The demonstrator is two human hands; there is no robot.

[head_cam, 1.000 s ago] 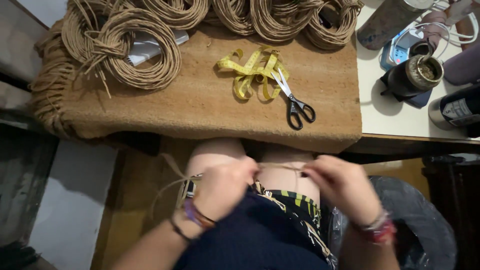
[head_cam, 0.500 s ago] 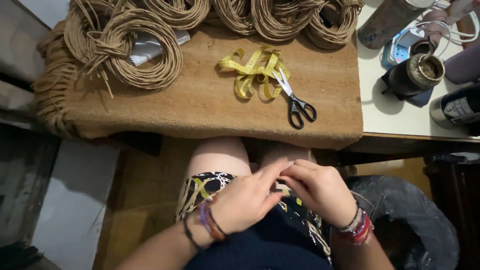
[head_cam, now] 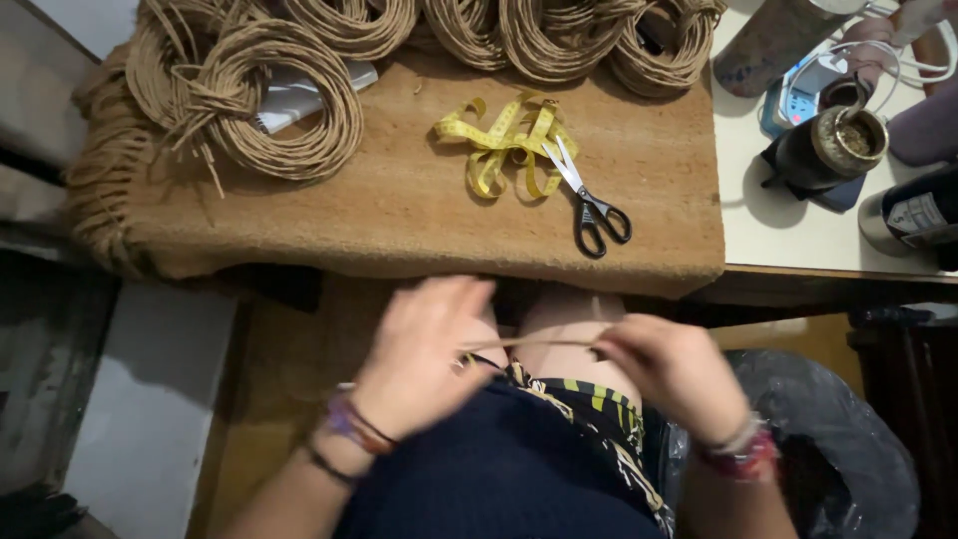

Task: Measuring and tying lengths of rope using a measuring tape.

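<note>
The person is sitting at the bench (head_cam: 419, 230), which is carrying a brown fibre mat over its top, and both hands are working low over the lap, below the bench's near edge. A thin tan cord (head_cam: 534, 343) is stretching almost level between the two hands. The right hand (head_cam: 671, 371) is closing its fingers around one end of the cord, pinching it at the fingertips. The left hand (head_cam: 424, 359) is blurred; its fingers are spreading loosely and pointing up toward the bench edge, and the cord is meeting it at the thumb side, though whether it is actually gripping the cord I cannot tell. Both wrists are wearing coloured bands.

Up on the mat, a yellow tape measure (head_cam: 504, 140) is lying in loose loops, and black-handled scissors (head_cam: 589, 200) are lying just beside it, their blades touching the tape. Coils of the same tan cord (head_cam: 289, 110) are sitting along the far and left sides of the mat. To the right, on the bare pale part of the bench, a dark spool (head_cam: 833, 148) is standing near a bottle lying on its side (head_cam: 913, 220)
</note>
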